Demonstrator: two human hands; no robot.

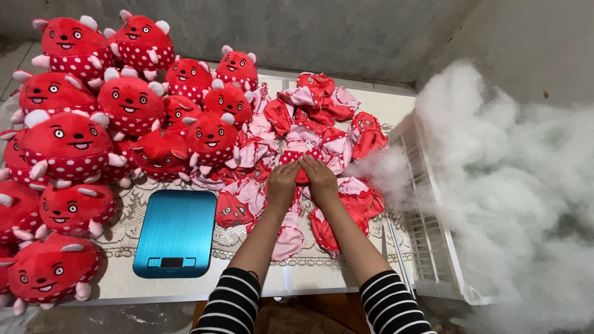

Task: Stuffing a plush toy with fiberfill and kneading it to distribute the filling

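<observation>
My left hand (282, 184) and my right hand (321, 179) meet in the middle of the table, both gripping one flat, unstuffed red toy skin (301, 162) with white dots. It lies on top of a heap of similar empty red and pink skins (309, 117). Both forearms wear black-and-white striped sleeves.
Many stuffed red plush toys (130, 102) with faces and white ears crowd the left side and back. A blue kitchen scale (174, 232) sits near the front edge. A white slatted crate (427, 229) on the right holds a big mass of white stuffing fibre (513, 185).
</observation>
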